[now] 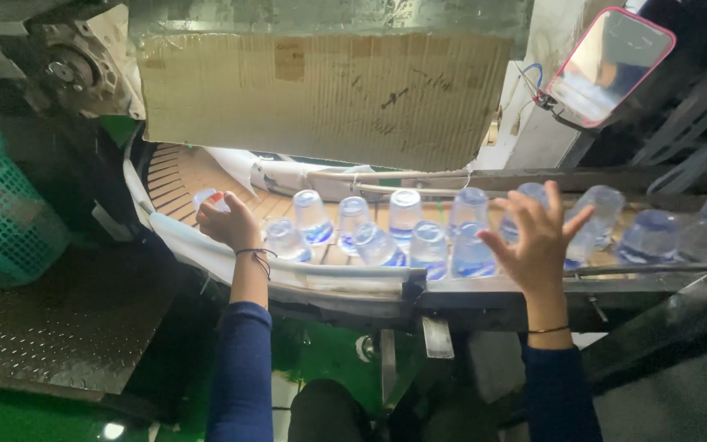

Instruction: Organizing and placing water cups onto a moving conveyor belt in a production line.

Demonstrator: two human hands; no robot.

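Several clear plastic cups [405, 214] with blue labels stand upside down on a slatted conveyor belt [175, 178] that curves from the left and runs right. My left hand [227, 221] is closed around one cup [204, 197] at the left end of the row. Spread open with fingers apart, my right hand [538, 235] hovers over the cups near the middle right and holds nothing. More cups [653, 233] sit further right on the belt.
A worn cardboard sheet [321, 86] hangs over the belt at the back. A teal plastic basket [2, 209] stands at the left on a metal tread plate [51, 327]. A pink-framed mirror [609, 65] is mounted at the upper right. A white guide rail [206, 250] edges the belt.
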